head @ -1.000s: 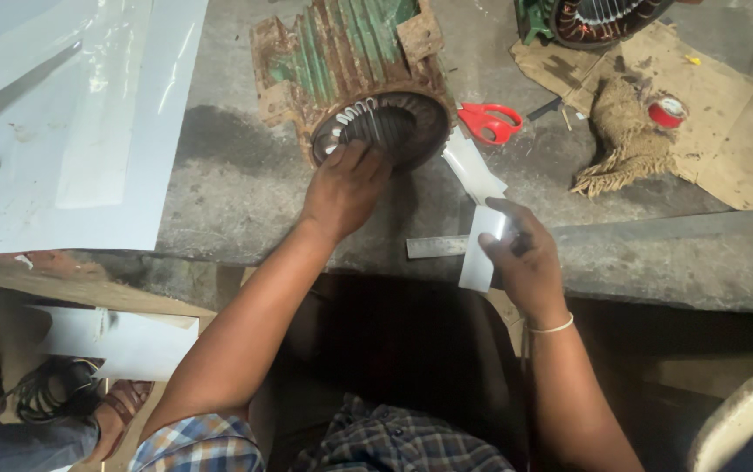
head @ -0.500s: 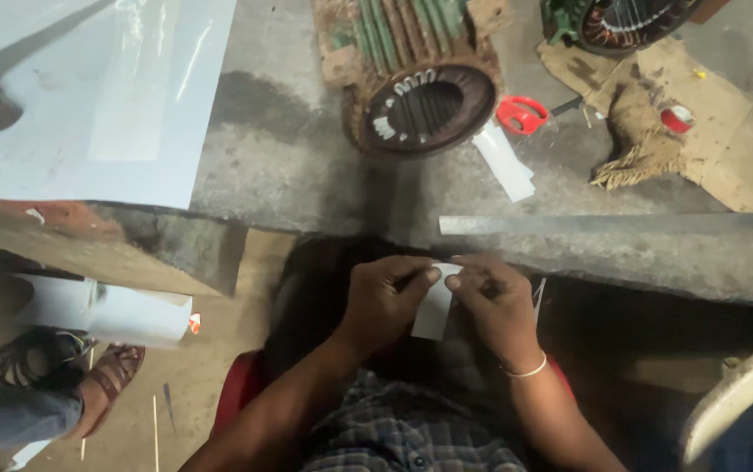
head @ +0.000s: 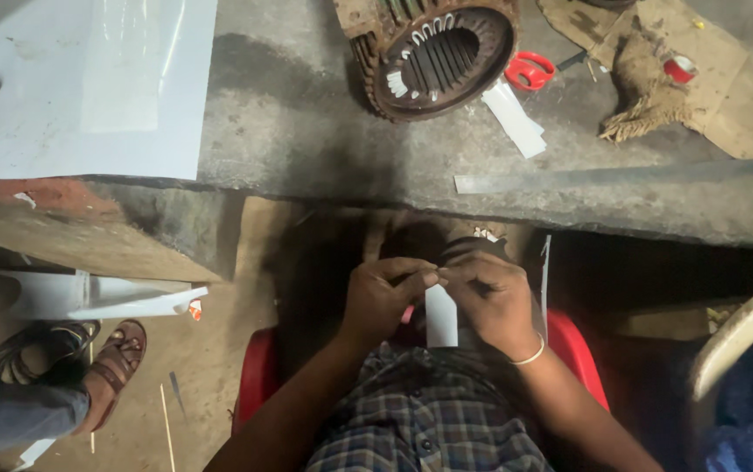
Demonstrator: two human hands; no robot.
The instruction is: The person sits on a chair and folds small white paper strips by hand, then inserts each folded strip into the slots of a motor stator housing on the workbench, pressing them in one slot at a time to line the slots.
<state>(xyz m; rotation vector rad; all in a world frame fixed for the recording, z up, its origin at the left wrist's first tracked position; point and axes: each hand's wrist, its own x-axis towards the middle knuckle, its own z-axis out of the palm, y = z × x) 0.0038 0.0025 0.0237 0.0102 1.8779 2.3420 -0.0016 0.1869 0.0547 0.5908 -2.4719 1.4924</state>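
Paper strip [head: 440,325]: white, hanging upright over the lap, low centre of view, well below the bench edge.
Left hand [head: 385,297]: pinching the strip's top edge, thumb and forefinger closed on it.
Right hand [head: 490,297]: gripping the same top edge, fingertips meeting the left's; probably folding it, though shadow blurs this.
Motor stator [head: 433,52]: on the bench at 12 o'clock.
Red scissors [head: 529,70]: at 1 o'clock, just beside the stator.
Metal ruler [head: 621,177]: along the bench edge, 2 o'clock.
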